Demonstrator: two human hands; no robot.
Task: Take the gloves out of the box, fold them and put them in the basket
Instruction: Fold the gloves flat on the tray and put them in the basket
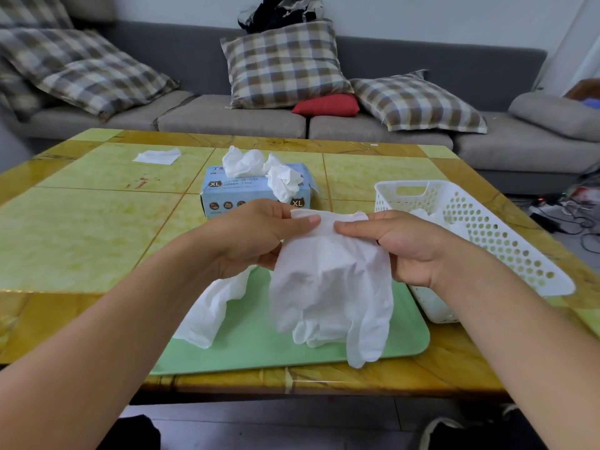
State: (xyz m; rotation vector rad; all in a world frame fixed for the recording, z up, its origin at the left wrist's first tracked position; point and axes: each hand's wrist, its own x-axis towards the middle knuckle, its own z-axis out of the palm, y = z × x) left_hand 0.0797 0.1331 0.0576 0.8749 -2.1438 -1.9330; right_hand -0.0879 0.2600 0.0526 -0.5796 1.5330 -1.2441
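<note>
Above green mat (259, 345) | both hands pinch glove (331, 287) cuff, left hand (256, 235), right hand (402, 245) | hung straight for folding

A home living room: a long grey sofa (227, 115) strewn with plaid cushions (285, 64) spans the top of the frame, behind a low yellow-and-green tiled coffee table (97, 206); power cables (565, 212) trail at right edge.

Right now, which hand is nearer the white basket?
The right hand: it holds the glove just beside the basket's near wall. The left hand is further left, across the glove.
</note>
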